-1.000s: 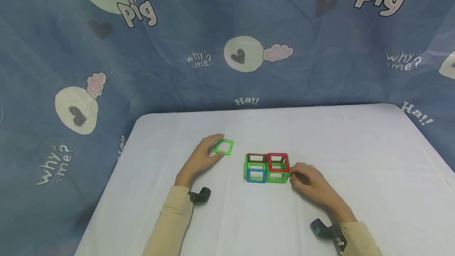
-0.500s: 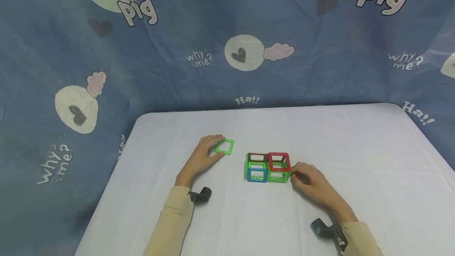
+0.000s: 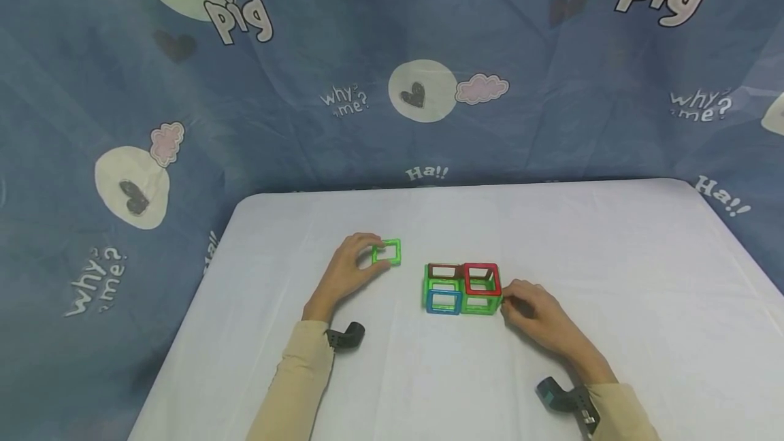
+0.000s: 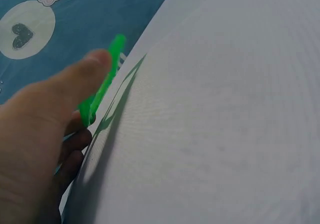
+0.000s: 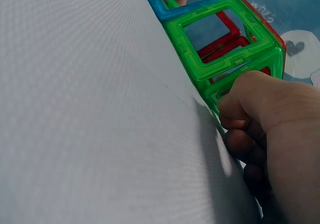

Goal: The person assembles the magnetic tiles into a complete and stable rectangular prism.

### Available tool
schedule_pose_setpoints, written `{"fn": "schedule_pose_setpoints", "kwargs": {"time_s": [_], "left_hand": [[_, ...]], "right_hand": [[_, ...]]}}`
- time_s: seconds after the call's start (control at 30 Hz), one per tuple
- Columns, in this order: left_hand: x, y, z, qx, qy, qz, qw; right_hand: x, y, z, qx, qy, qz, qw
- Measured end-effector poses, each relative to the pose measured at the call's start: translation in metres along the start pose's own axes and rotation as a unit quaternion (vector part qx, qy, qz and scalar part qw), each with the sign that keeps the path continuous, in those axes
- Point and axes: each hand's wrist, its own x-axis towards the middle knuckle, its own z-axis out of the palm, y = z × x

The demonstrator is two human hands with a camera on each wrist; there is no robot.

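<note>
My left hand pinches a green square magnetic tile by its edges, thumb on the near side and fingers on the far side. In the left wrist view the tile is seen almost edge-on, its shadow falling on the white cloth. To its right stands a box-like structure of magnetic tiles, two cells wide, with green walls, a blue square in front and a red square on top. At the structure's right end, my right hand pinches the green side tile with thumb and curled fingers.
A white-covered table bears everything. Behind it hangs a blue printed curtain. Black cameras are strapped to the left wrist and right wrist.
The green tile in my left hand has turned slightly, from slanted to nearly square in the head view. My right hand and the structure stay where they were.
</note>
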Motion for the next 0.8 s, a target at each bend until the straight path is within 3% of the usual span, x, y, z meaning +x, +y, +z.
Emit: {"fn": "schedule_pose_setpoints", "kwargs": {"time_s": [0.23, 0.47, 0.8], "left_hand": [[-0.002, 0.003, 0.002, -0.046, 0.031, 0.008, 0.9984], [-0.001, 0.012, 0.006, -0.091, 0.067, 0.055, 0.9921], [-0.001, 0.023, 0.016, -0.137, 0.058, 0.072, 0.9862]], "right_hand": [[-0.001, -0.001, 0.0, -0.004, 0.001, 0.002, 1.0], [0.0, -0.001, 0.0, -0.01, -0.001, 0.011, 0.9999], [-0.001, -0.004, -0.001, -0.009, 0.0, 0.016, 0.9998]]}}
